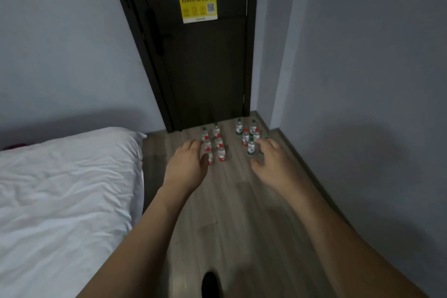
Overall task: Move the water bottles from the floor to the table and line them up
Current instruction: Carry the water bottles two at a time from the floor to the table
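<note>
Clear plastic water bottles with red and green caps (221, 152) stand upright in two loose clusters on the grey wood-look floor (242, 213) at the foot of a dark door (205, 68), and you are reaching for them with both arms out; no table shows anywhere in view, so none has yet made the trip. Your left hand (187, 163) hangs, fingers relaxed and slightly curled, just over the near edge of the left cluster, holding nothing; your right hand (272, 159) does the same beside the right cluster, fingers spread and loosely bent, thumb apart, also holding nothing. Whether either hand touches a bottle yet cannot be told. To do this step well, you would likely take the nearest bottle of each cluster first, such as the green-capped bottle (251, 146) by your right fingers, closing round the body below the cap and lifting straight up, since the bottles stand close together and a sideways sweep could topple neighbours like skittles. One bottle per hand looks the safer load. Around you: a bed with rumpled white bedding (67, 189) flanks your left arm, grey walls (362, 80) close in on the right, a yellow Wi-Fi notice (197, 7) is stuck to the door, and a dark shoe tip (211, 284) shows at the bottom edge. The narrow strip of floor between bed and wall leaves little room to turn once your hands are full
</note>
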